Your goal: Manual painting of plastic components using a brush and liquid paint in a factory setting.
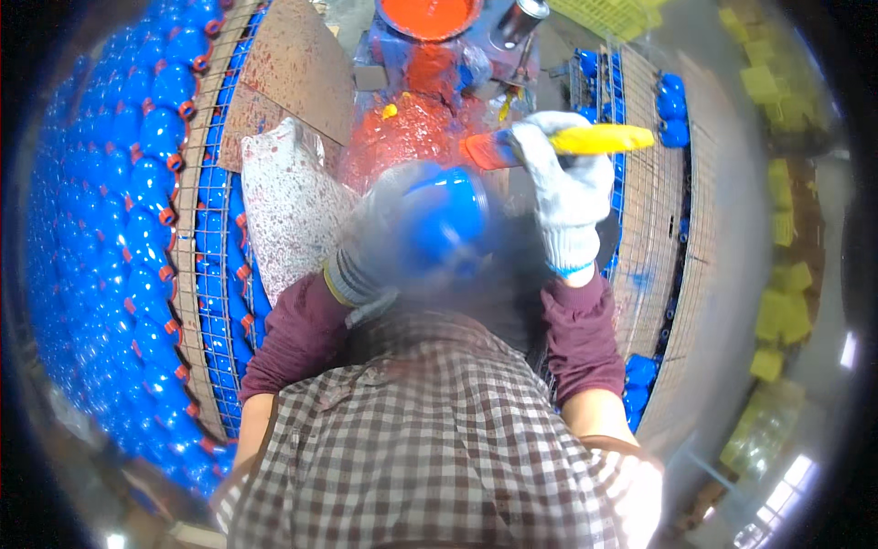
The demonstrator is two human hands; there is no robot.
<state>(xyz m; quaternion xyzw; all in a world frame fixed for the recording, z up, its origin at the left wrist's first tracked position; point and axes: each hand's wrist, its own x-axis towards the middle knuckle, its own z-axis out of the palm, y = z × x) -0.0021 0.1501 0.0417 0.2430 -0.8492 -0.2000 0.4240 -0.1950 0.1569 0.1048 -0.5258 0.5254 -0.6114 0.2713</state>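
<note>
In front of my body, my left hand [370, 229], in a whitish knit glove, is closed on a glossy blue rounded metal part [450, 215]. The part is blurred, and a ridged or threaded rim shows at its right side. Raised at the right, my gloved right hand [572, 188] grips a paintbrush [604, 140] with a yellow handle. Its orange-red bristle end points left, above the blue part and apart from it. Beyond both hands stands a round bowl [430, 38] of orange-red paint [428, 13].
Wire-mesh racks [197, 274] at the left hold many blue parts [151, 220] with red ends. A paint-spattered board [288, 197] leans there. Another mesh rack [645, 210] with blue parts stands right. A metal can [519, 23] sits by the bowl. Yellow crates [599, 14] lie farther off.
</note>
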